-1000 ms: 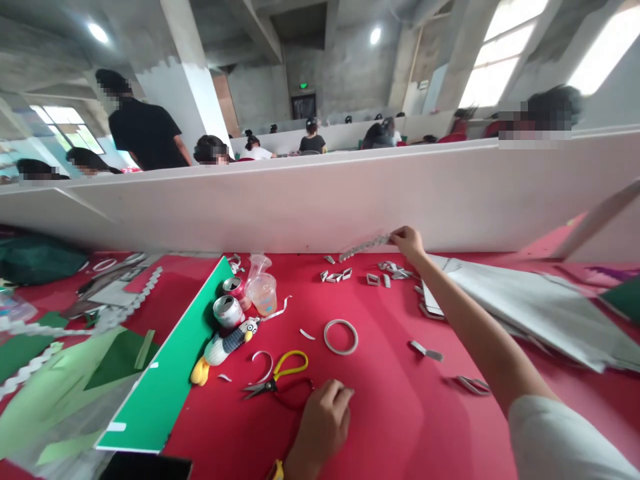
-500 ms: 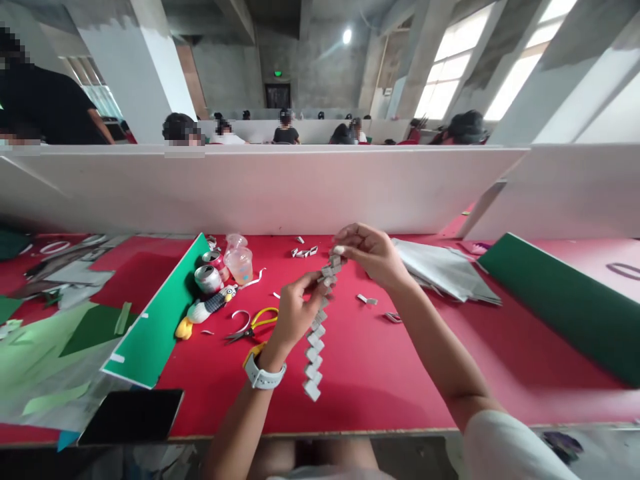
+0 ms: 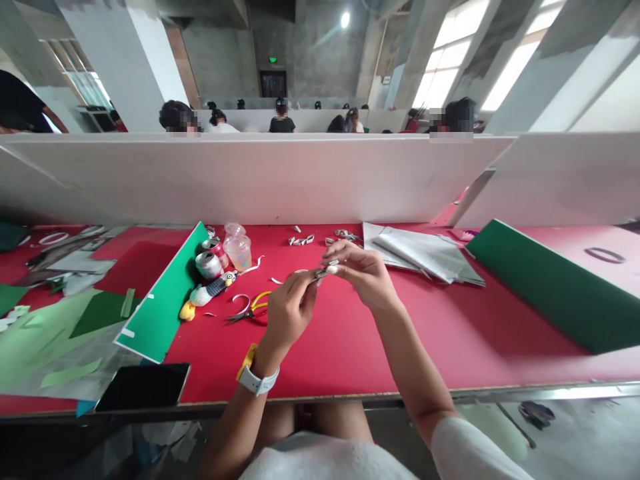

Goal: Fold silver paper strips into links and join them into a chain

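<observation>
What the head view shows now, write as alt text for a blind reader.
A left hand and right hand pinch small gray pieces above a red table. Scissors, a toy bird and two cans are at left, pale sheets at right.

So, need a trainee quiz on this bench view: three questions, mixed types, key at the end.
1. True or false: the left hand and right hand meet at a small grey folded piece.
2. Which is nearest the front edge of the red table?
A) black flat rectangular panel
B) plush bird with yellow feet
C) silver metal can
3. Fill in: the strap on the left wrist is ____.

Key: 1 true; 2 A; 3 white.
</observation>
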Action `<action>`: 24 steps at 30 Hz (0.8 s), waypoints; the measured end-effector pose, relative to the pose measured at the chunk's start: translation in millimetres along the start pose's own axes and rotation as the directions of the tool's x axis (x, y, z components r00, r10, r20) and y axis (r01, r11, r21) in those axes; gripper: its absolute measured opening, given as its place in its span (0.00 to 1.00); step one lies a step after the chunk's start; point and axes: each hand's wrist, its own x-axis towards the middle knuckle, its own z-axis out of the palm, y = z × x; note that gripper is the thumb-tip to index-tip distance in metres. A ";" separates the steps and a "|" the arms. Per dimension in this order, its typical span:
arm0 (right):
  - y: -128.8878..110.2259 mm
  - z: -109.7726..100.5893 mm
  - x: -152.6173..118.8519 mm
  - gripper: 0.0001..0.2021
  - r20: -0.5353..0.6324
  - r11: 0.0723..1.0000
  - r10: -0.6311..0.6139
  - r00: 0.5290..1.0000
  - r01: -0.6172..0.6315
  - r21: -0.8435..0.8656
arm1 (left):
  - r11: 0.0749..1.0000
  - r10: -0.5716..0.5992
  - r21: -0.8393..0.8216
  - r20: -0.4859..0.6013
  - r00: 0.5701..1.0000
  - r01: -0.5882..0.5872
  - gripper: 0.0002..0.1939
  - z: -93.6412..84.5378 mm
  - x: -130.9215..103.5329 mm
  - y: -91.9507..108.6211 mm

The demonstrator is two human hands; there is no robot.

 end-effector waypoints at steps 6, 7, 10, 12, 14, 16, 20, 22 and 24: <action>6.1 -0.5 -5.5 0.01 -0.089 0.993 0.040 0.995 -0.029 0.118 | 1.000 0.025 -0.018 0.095 0.995 -0.023 0.08 -4.3 -2.8 7.6; 8.1 0.1 -6.6 0.02 -0.111 0.987 0.053 0.992 -0.035 0.158 | 0.999 0.020 -0.030 0.116 0.993 -0.017 0.08 -5.2 -3.0 9.4; 13.5 3.4 -10.6 0.03 -0.165 0.967 0.095 0.982 -0.051 0.251 | 0.984 -0.090 -0.135 0.204 0.975 0.119 0.08 -8.6 -2.3 14.8; 16.1 4.5 -12.3 0.04 -0.187 0.953 0.140 0.972 -0.082 0.290 | 0.897 -0.241 -0.286 0.322 0.916 0.336 0.10 -11.2 -1.1 16.4; 18.5 2.2 -11.6 0.07 -0.225 0.926 0.215 0.950 -0.126 0.355 | 0.688 -0.354 -0.442 0.490 0.797 0.576 0.16 -14.1 -1.0 14.5; 22.3 -5.1 -7.8 0.09 -0.289 0.893 0.297 0.910 -0.157 0.423 | 0.411 -0.341 -0.525 0.669 0.660 0.745 0.25 -16.9 -3.6 8.2; 36.1 -31.8 4.1 0.08 -0.470 0.857 0.421 0.776 -0.170 0.487 | -0.005 -0.191 -0.465 0.869 0.456 0.885 0.33 -20.4 -17.8 -10.2; 44.2 -45.9 7.9 0.05 -0.542 0.847 0.475 0.693 -0.193 0.495 | -0.146 -0.171 -0.433 0.897 0.409 0.889 0.36 -21.4 -24.8 -17.0; 50.9 -57.2 9.1 0.03 -0.595 0.844 0.504 0.626 -0.210 0.494 | -0.251 -0.177 -0.425 0.904 0.390 0.870 0.34 -22.8 -28.9 -20.4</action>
